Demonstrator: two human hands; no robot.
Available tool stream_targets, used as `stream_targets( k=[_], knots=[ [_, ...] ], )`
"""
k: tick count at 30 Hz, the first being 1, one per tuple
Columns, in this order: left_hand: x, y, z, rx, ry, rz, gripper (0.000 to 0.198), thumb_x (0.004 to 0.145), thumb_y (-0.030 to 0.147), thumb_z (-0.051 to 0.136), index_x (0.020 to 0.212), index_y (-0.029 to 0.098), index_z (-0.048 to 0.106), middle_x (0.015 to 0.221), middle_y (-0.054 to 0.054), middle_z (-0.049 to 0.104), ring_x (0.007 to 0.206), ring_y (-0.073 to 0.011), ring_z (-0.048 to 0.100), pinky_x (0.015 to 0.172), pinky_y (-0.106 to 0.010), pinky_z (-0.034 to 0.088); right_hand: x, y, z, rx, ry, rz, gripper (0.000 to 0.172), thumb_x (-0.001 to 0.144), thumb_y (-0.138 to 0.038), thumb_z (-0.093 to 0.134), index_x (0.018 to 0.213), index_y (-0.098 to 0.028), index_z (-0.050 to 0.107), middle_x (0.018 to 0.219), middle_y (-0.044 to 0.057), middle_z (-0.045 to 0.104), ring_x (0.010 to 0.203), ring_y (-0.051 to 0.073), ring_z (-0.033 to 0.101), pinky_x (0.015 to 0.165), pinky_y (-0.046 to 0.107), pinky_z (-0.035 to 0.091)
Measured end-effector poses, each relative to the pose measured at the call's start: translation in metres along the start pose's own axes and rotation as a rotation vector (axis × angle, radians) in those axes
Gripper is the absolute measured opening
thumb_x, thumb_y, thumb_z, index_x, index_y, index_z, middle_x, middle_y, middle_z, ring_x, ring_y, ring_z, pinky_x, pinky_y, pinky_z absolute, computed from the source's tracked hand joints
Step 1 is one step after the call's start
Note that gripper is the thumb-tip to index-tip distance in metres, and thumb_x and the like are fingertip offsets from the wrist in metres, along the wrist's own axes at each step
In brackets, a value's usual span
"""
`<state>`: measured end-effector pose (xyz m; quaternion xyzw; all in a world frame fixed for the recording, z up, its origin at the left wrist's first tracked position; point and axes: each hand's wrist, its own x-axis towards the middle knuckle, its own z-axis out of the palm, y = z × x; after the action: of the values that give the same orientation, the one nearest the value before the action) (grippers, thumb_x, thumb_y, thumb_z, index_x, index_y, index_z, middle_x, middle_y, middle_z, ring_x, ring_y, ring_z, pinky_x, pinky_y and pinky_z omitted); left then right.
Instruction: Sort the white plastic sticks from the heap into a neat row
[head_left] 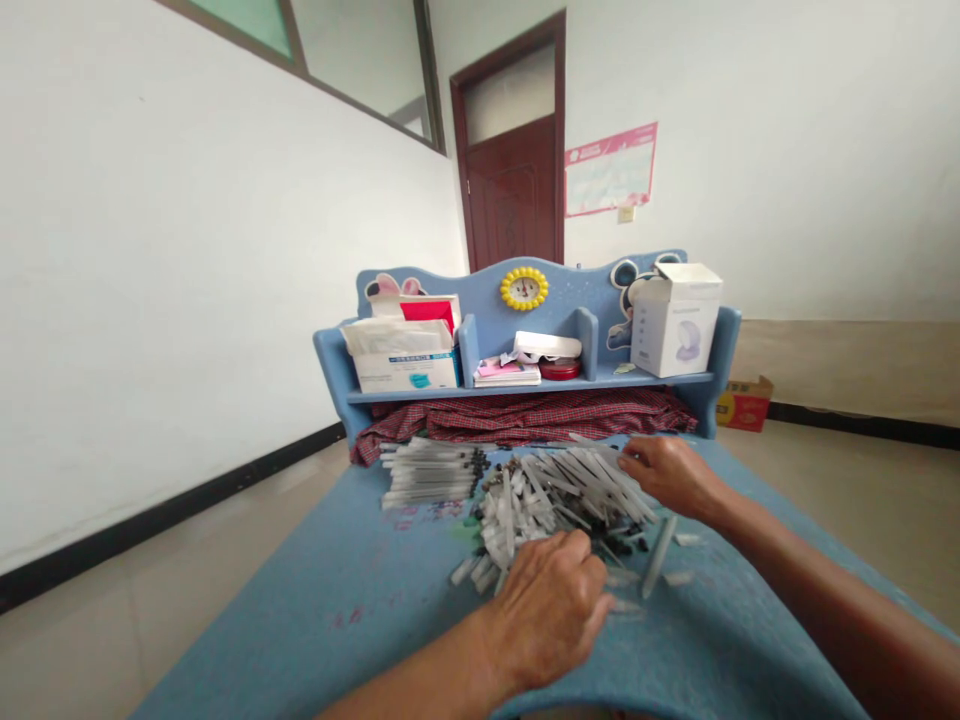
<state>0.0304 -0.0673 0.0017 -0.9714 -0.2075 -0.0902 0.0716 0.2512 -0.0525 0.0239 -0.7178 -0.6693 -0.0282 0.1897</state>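
Observation:
A loose heap of translucent pen barrels (pixel 589 480), small clear pen caps (pixel 510 525) and black pieces covers the middle of the blue desk. To its left, pens with black ends (pixel 427 472) lie side by side in a neat stack. My left hand (pixel 555 605) is closed at the heap's near edge; its curled fingers hide whatever is in them. At the heap's far right, my right hand (pixel 667 475) has its fingertips pinched against the barrels. What it grips is too blurred to tell. One barrel (pixel 660 557) lies apart between the hands.
Behind the heap, a checked cloth (pixel 525 415) is tucked below the blue desk shelf (pixel 480 392). The shelf carries a mask box (pixel 405 365), booklets (pixel 506 375), a red round tin (pixel 560 369) and a white carton (pixel 675 325). A red-yellow box (pixel 746 405) stands on the floor.

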Motion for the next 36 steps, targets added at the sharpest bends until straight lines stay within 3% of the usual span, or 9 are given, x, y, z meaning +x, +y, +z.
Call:
stream_targets(
  k=[4,9,12,14,22,28,32,36],
  knots=[
    [-0.012,-0.037,-0.014,0.059,-0.024,-0.125,0.018,0.089,0.029,0.045,0.083,0.018,0.058,0.085,-0.005,0.059,0.077,-0.0200,0.059,0.067,-0.031,0.051,0.021,-0.016,0.017,-0.098,-0.027,0.034,0.030,0.083,-0.035,0.045,0.074,-0.017,0.067,0.076,0.012,0.069,0.073,0.022,0.064,0.055,0.027,0.033],
    [-0.024,-0.110,-0.029,0.216,-0.098,-0.473,0.024,0.090,0.029,0.040,0.088,0.018,0.061,0.091,-0.007,0.061,0.082,-0.0211,0.062,0.071,-0.032,0.048,0.023,-0.019,0.026,-0.145,-0.064,0.050,0.036,0.082,-0.043,0.043,0.073,-0.018,0.069,0.074,0.013,0.070,0.071,0.025,0.064,0.053,0.028,0.030],
    [-0.027,-0.144,-0.029,0.267,-0.144,-0.601,0.019,0.085,0.022,0.046,0.087,0.014,0.063,0.092,-0.012,0.063,0.084,-0.0255,0.063,0.069,-0.034,0.048,0.023,-0.014,0.027,-0.118,-0.045,0.058,0.037,0.084,-0.044,0.041,0.073,-0.021,0.068,0.072,0.009,0.069,0.069,0.023,0.063,0.053,0.027,0.030],
    [-0.028,-0.155,-0.024,0.272,-0.176,-0.616,0.016,0.081,0.017,0.049,0.085,0.012,0.064,0.092,-0.014,0.064,0.085,-0.0272,0.063,0.068,-0.034,0.048,0.023,-0.010,0.029,-0.054,-0.017,0.043,0.037,0.084,-0.044,0.040,0.069,-0.021,0.066,0.067,0.007,0.068,0.064,0.020,0.062,0.053,0.025,0.031],
    [-0.030,-0.158,0.001,0.260,-0.258,-0.551,0.017,0.076,0.010,0.050,0.084,0.014,0.064,0.092,-0.012,0.064,0.090,-0.0251,0.062,0.072,-0.033,0.048,0.015,0.004,0.038,0.163,0.146,-0.034,0.040,0.085,-0.046,0.042,0.060,-0.020,0.060,0.053,0.002,0.058,0.053,0.015,0.054,0.050,0.024,0.031],
    [-0.029,-0.158,-0.001,0.268,-0.259,-0.532,0.011,0.076,0.011,0.052,0.077,0.015,0.062,0.085,-0.010,0.063,0.083,-0.0240,0.062,0.069,-0.032,0.047,0.010,0.007,0.038,0.244,0.197,-0.033,0.040,0.085,-0.046,0.043,0.059,-0.020,0.056,0.051,-0.001,0.053,0.050,0.013,0.049,0.052,0.024,0.031],
    [-0.025,-0.140,-0.015,0.285,-0.171,-0.470,0.011,0.081,0.014,0.049,0.081,0.015,0.060,0.088,-0.009,0.061,0.088,-0.0245,0.058,0.072,-0.034,0.046,0.004,-0.006,0.036,0.345,0.211,-0.092,0.038,0.087,-0.045,0.043,0.064,-0.018,0.060,0.052,-0.002,0.051,0.049,0.011,0.045,0.051,0.023,0.031],
    [-0.016,-0.104,-0.025,0.255,-0.035,-0.288,0.011,0.084,0.015,0.045,0.086,0.017,0.055,0.089,-0.007,0.059,0.083,-0.0214,0.056,0.073,-0.034,0.046,-0.009,-0.028,0.033,0.445,0.116,-0.265,0.036,0.089,-0.042,0.042,0.072,-0.017,0.062,0.055,-0.002,0.051,0.049,0.009,0.044,0.051,0.022,0.031]
  ],
)
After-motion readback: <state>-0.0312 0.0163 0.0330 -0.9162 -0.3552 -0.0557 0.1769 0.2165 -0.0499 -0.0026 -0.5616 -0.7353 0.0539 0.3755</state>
